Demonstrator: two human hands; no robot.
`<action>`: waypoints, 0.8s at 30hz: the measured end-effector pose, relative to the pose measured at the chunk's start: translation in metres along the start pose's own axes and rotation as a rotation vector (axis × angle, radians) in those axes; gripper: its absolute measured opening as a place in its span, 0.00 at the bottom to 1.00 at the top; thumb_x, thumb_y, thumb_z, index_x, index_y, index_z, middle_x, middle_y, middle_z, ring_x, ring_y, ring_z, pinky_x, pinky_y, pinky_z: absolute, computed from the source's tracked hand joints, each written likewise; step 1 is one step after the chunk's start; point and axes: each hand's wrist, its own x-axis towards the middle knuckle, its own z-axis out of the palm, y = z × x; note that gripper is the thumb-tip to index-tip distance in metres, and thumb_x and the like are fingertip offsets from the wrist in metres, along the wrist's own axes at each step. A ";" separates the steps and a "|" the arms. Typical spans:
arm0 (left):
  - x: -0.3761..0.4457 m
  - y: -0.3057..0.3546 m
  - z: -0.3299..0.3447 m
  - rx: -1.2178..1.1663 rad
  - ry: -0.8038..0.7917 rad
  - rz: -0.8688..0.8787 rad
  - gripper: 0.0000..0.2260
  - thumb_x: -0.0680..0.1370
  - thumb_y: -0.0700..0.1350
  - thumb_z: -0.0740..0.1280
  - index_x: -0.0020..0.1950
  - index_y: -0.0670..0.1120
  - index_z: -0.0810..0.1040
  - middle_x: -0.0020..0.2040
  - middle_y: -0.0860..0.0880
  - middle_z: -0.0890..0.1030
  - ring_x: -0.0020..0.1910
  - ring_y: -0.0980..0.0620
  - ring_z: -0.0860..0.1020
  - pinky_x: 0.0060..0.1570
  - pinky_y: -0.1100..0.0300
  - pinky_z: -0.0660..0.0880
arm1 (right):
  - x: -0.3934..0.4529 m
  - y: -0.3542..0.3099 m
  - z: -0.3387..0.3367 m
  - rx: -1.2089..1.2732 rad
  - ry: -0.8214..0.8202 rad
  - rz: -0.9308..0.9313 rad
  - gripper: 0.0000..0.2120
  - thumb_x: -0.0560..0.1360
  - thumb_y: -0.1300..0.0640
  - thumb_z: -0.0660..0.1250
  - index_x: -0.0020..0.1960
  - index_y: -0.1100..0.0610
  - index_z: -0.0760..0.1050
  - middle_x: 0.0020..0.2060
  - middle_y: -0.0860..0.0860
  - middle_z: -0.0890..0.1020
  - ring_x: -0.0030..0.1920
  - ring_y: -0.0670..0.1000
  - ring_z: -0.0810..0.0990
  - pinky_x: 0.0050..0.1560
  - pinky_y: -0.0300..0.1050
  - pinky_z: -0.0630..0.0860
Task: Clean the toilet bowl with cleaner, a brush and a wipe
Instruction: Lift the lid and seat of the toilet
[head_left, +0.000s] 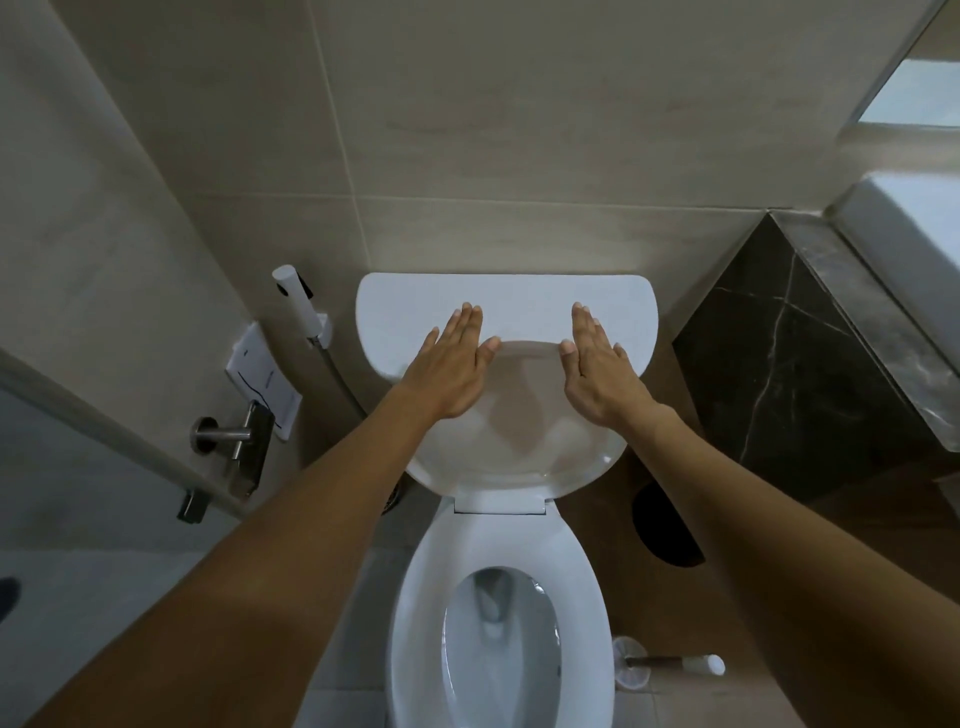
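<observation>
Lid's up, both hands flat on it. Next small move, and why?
Probably take the right hand off the raised lid and reach for the toilet brush on the floor right of the bowl. The left hand holds nothing either, and no cleaner bottle is in view.

Left hand (451, 366) and right hand (597, 364) flat on raised toilet lid (519, 447), bowl (498, 649) open below

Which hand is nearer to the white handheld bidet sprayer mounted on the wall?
Left. The left hand lies flat over the raised toilet lid, just right of the white handheld bidet sprayer; the right hand lies beyond it, farther right.
</observation>
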 end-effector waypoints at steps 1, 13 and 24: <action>0.000 0.001 -0.001 0.002 -0.004 -0.003 0.26 0.83 0.54 0.41 0.78 0.44 0.41 0.78 0.48 0.42 0.77 0.53 0.41 0.74 0.55 0.40 | 0.000 0.000 -0.001 -0.007 -0.009 0.003 0.27 0.84 0.48 0.41 0.78 0.55 0.37 0.78 0.49 0.42 0.78 0.49 0.41 0.75 0.51 0.41; -0.023 0.020 -0.038 0.363 -0.073 -0.072 0.30 0.82 0.59 0.41 0.78 0.42 0.44 0.78 0.44 0.43 0.77 0.48 0.42 0.74 0.47 0.40 | -0.023 -0.002 -0.033 -0.240 -0.107 0.095 0.30 0.82 0.42 0.42 0.79 0.54 0.41 0.78 0.55 0.45 0.78 0.55 0.42 0.75 0.57 0.43; -0.145 0.059 -0.019 0.390 -0.048 -0.103 0.31 0.82 0.60 0.47 0.78 0.42 0.45 0.78 0.43 0.45 0.77 0.47 0.44 0.74 0.46 0.44 | -0.151 -0.003 -0.031 -0.301 -0.151 0.038 0.30 0.82 0.43 0.47 0.79 0.54 0.44 0.78 0.55 0.48 0.78 0.56 0.44 0.75 0.58 0.46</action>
